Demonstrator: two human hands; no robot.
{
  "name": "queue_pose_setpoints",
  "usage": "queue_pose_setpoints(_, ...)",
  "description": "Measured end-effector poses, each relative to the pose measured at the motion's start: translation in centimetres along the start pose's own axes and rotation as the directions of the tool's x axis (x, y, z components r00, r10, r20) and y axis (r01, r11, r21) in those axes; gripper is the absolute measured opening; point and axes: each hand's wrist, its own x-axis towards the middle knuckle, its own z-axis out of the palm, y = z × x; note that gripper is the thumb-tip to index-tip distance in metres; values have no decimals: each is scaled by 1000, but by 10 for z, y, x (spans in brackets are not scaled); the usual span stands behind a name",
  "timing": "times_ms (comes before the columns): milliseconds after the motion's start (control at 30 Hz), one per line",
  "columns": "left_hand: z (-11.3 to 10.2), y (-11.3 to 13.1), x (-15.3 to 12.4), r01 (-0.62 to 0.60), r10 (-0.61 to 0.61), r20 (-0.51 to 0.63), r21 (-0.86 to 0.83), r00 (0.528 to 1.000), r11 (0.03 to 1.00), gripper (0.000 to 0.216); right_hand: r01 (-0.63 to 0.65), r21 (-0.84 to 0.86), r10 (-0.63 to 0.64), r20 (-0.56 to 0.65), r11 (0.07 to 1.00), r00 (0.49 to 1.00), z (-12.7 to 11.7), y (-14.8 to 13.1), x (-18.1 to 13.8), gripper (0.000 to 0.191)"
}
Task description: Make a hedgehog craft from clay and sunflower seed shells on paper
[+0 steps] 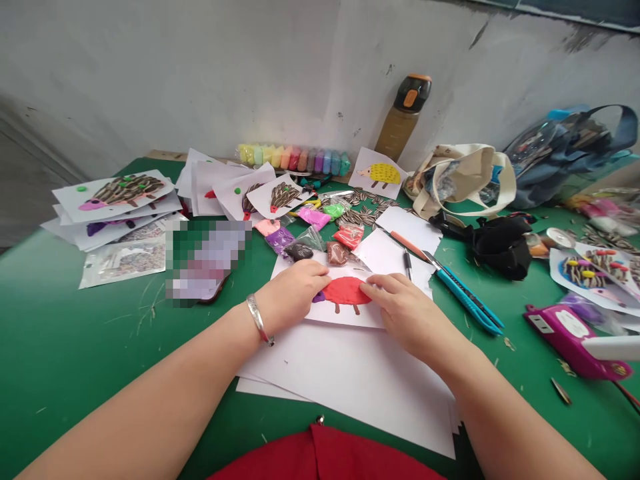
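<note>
In the head view, a white sheet point(295, 272) bears a flat clay hedgehog, with a red modelling clay body point(345, 291), a small purple clay head point(319, 297) and two brown legs. My left hand point(295, 293), with a silver bangle at its wrist, is closed at the purple head; its fingers partly hide the clay. My right hand point(400, 308) lies with its fingers stretched out, their tips touching the right edge of the red body. Bags of brown clay point(338, 253) and red clay point(349, 235) lie just behind the sheet.
Blank paper point(360, 380) lies beneath the sheet. To the right are a blue utility knife point(467, 297), a black pen point(408, 265) and a magenta glue gun point(575, 340). Sunflower seeds point(363, 208) lie behind. Finished hedgehog cards point(120, 197) are stacked left; a bottle point(403, 120) stands at the wall.
</note>
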Motion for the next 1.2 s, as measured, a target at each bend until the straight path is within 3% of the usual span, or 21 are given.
queue_pose_setpoints(400, -1, -2, 2, -12, 12, -4, 4, 1000, 1000, 36, 64, 51, -69, 90, 997, 994, -10, 2, -7, 58)
queue_pose_setpoints(567, 1, -4, 0, -15, 15, -18, 9, 1000, 1000, 38, 62, 117, -70, 66, 991, 995, -15, 6, -10, 62)
queue_pose_setpoints(833, -1, -2, 1, -10, 10, -1, 7, 1000, 1000, 43, 78, 90, -89, 115, 993, 989, -16, 5, -13, 58)
queue_pose_setpoints(1200, 0, -2, 1, -21, 22, -29, 22, 999, 1000, 37, 50, 80, -56, 72, 996, 996, -15, 3, -10, 56)
